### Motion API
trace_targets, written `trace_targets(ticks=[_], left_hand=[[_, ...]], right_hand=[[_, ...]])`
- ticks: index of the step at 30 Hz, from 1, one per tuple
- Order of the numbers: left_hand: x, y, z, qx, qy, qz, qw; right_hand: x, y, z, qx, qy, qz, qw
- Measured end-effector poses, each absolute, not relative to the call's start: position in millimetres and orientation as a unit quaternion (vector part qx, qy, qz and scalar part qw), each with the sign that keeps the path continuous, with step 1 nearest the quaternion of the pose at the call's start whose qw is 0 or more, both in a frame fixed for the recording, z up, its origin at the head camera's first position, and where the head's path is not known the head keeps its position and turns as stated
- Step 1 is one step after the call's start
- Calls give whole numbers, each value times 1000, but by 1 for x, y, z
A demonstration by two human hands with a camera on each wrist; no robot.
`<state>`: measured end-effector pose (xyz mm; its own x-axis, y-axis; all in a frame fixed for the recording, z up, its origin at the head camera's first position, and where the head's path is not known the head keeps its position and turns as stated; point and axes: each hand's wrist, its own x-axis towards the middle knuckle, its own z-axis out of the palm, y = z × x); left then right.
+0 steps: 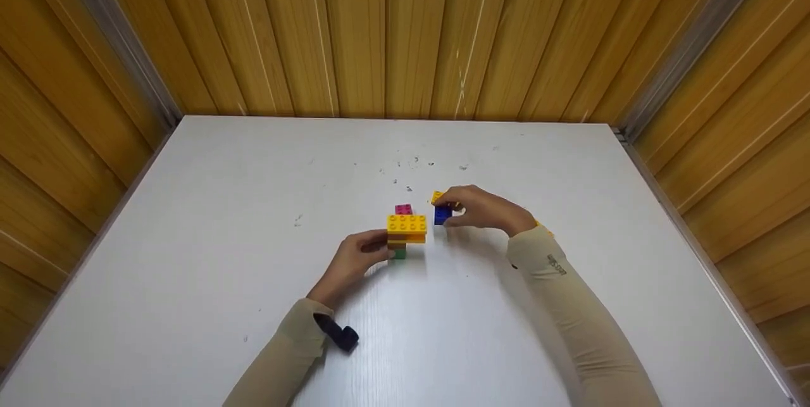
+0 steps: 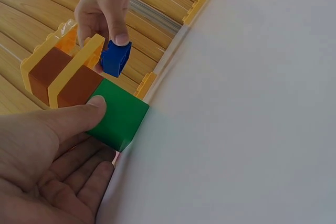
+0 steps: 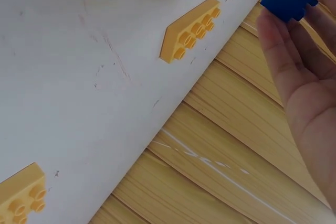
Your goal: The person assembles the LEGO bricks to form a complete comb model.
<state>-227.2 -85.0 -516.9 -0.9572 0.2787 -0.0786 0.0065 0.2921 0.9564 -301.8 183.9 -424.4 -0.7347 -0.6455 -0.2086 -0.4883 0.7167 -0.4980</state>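
Note:
My left hand (image 1: 354, 261) holds a small tower of toy building bricks (image 1: 407, 223) by its lower end. In the left wrist view the thumb presses the green brick (image 2: 119, 114) at the base, with brown bricks (image 2: 79, 85) and yellow plates alternating above it. The green brick stands on the table. Just right of the tower, my right hand (image 1: 484, 209) pinches a blue brick (image 1: 442, 214) between thumb and fingers, raised off the surface and apart from the tower. A pink brick (image 1: 403, 209) sits behind the tower, partly hidden by it.
A yellow studded brick (image 3: 191, 29) lies on the white table (image 1: 253, 204) beyond the right hand. Another yellow brick (image 3: 23, 195) lies further right, mostly covered by the right wrist in the head view. Wood-look panels (image 1: 380, 33) wall the back and sides.

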Motion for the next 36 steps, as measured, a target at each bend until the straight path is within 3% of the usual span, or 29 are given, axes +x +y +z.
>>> trace_targets(ticks=[36], left_hand=[[-227, -85, -514, 95, 788, 596, 124]], right_hand=[[-285, 166, -404, -429, 869, -244, 34]])
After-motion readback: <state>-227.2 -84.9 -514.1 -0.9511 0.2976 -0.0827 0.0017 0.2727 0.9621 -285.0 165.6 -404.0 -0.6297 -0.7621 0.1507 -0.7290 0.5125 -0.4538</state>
